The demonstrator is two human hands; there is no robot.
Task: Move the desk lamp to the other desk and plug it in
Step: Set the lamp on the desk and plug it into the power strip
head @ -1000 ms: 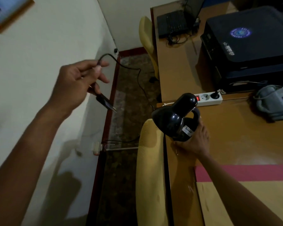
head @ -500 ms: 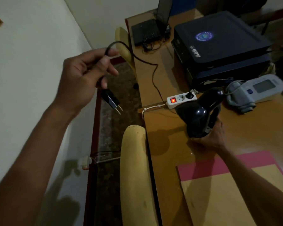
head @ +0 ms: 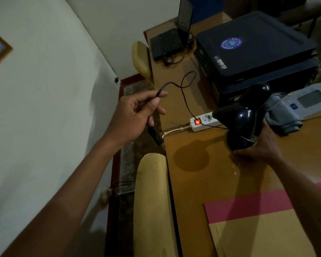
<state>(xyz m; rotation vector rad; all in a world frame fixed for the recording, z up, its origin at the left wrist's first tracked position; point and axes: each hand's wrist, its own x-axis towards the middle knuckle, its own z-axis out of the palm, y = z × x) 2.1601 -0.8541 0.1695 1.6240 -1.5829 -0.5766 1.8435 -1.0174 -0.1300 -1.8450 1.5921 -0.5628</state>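
Note:
The black desk lamp [head: 243, 115] is tilted just over the near wooden desk [head: 202, 175], its base gripped from below by my right hand [head: 258, 145]. My left hand [head: 135, 115] pinches the lamp's black cord [head: 185, 89] left of the desk edge. The black plug [head: 156, 136] hangs below that hand, prongs pointing down. The cord loops over the far desk and runs back across a white power strip [head: 204, 120] to the lamp. The strip's red switch glows and one round socket shows empty beside it; the lamp shade hides the strip's right end.
A yellow chair back [head: 152, 201] stands against the desk's left edge. A black printer [head: 254, 51] and a grey blood-pressure monitor [head: 304, 104] sit behind the lamp. A laptop [head: 170, 39] is on the far desk. A pink and yellow folder [head: 258, 223] lies near me.
The lamp in my right hand has moved further onto the desk, toward the printer. My left hand has brought the cord and plug lower and closer to the desk's corner.

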